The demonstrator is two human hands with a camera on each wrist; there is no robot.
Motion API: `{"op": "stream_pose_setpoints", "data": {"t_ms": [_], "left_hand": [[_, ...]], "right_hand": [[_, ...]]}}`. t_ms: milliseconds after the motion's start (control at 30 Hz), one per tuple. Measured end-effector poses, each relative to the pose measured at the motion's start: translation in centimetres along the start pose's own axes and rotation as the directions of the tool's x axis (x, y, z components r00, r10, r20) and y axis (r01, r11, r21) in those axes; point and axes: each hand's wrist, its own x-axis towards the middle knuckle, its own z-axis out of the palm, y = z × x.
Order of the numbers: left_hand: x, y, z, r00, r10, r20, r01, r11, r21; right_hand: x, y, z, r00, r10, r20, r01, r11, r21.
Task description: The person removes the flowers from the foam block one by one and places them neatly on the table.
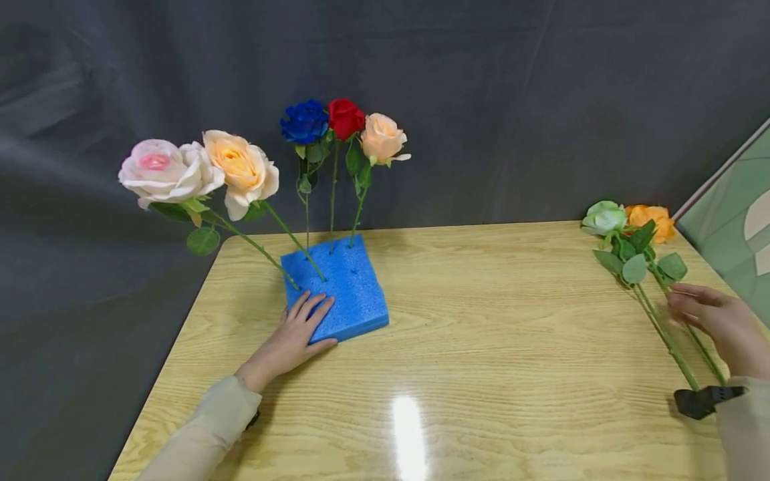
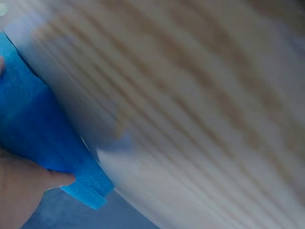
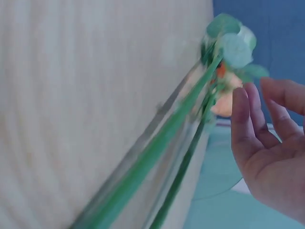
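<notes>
My left arm [image 1: 207, 421] slants inward from beside the left edge of the tabletop [image 1: 511, 347], its pale sleeve ending at the wrist. My left hand [image 1: 293, 337] lies palm down, fingers [image 1: 321, 312] spread and thumb [image 1: 323, 345] stretched apart from them. My right arm [image 1: 746, 431] reaches forward, and my right hand [image 1: 724, 326] is near the right edge, fingers softly bent, a gap between the tips.

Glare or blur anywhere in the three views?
Head: bright glare streak on the tabletop near the bottom edge; left wrist: tabletop grain badly smeared, blue foam block clearer; right wrist: near green stem soft, right hand somewhat sharper.
</notes>
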Motion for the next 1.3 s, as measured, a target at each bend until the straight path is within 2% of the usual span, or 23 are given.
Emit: {"op": "stream_pose_setpoints", "data": {"t_ms": [100,200,267,367,467,567,933,1300], "left_hand": [[0.0,0.0,0.1,1.0,0.006,-0.001,-0.006,1.0,-0.012],[0.0,0.1,0.0,1.0,0.006,0.0,-0.006,1.0,-0.022],[0.1,0.2,0.0,1.0,0.006,-0.002,-0.006,1.0,-0.028],[0.1,0.2,0.0,1.0,0.001,-0.007,-0.002,0.999,-0.035],[0.1,0.2,0.0,1.0,-0.007,-0.013,0.006,0.999,-0.038],[0.2,0.2,0.1,1.0,-0.01,-0.015,0.01,0.999,-0.042],[0.1,0.2,0.0,1.0,-0.023,-0.009,0.022,0.997,-0.073],[0.2,0.6,0.1,0.999,-0.022,-0.028,0.02,0.998,-0.054]], "right_hand": [[1.1,0.5,0.3,0.998,-0.039,-0.047,0.038,0.999,-0.022],[1.4,-0.5,1.2,0.996,-0.069,-0.051,0.068,0.997,-0.026],[1.0,-2.3,2.1,0.996,-0.086,-0.023,0.086,0.996,-0.008],[-0.3,-6.0,3.8,0.995,-0.093,0.034,0.093,0.996,0.004],[-1.3,-9.1,5.6,0.988,-0.119,0.1,0.112,0.991,0.072],[-1.5,-10.8,7.2,0.982,-0.134,0.131,0.125,0.989,0.075],[-0.6,-12.9,12.9,0.96,-0.177,0.216,0.182,0.983,-0.006],[-1.3,-15.2,17.8,0.944,-0.177,0.279,0.18,0.984,0.015]]}}
